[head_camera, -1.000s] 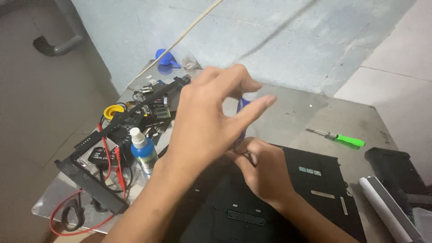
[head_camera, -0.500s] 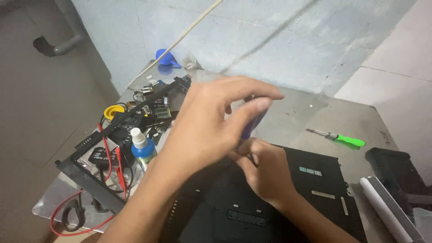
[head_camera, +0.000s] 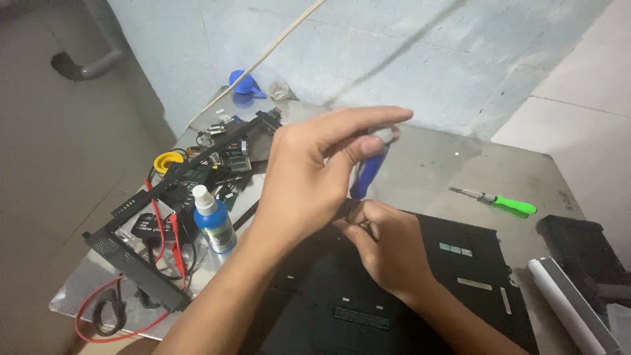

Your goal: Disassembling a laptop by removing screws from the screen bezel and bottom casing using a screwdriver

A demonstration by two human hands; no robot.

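My left hand (head_camera: pixel 315 177) pinches the top of a blue-handled screwdriver (head_camera: pixel 366 175), which stands nearly upright with its tip down on a black laptop base (head_camera: pixel 460 269). Just below it, my right hand (head_camera: pixel 388 246) rests on the laptop, and its fingers curl around the lower shaft of the screwdriver. The tip itself is hidden behind those fingers.
A green-handled screwdriver (head_camera: pixel 499 201) lies on the metal table (head_camera: pixel 434 164) to the right. On the left stand a blue bottle with a white cap (head_camera: pixel 212 220), red wires (head_camera: pixel 164 236), a black tray of parts (head_camera: pixel 131 263) and a yellow roll (head_camera: pixel 167 161). A white tube (head_camera: pixel 565 306) lies at far right.
My left hand's fingers have shifted around the top of the blue screwdriver, as in a twist. My right hand stays on the laptop base.
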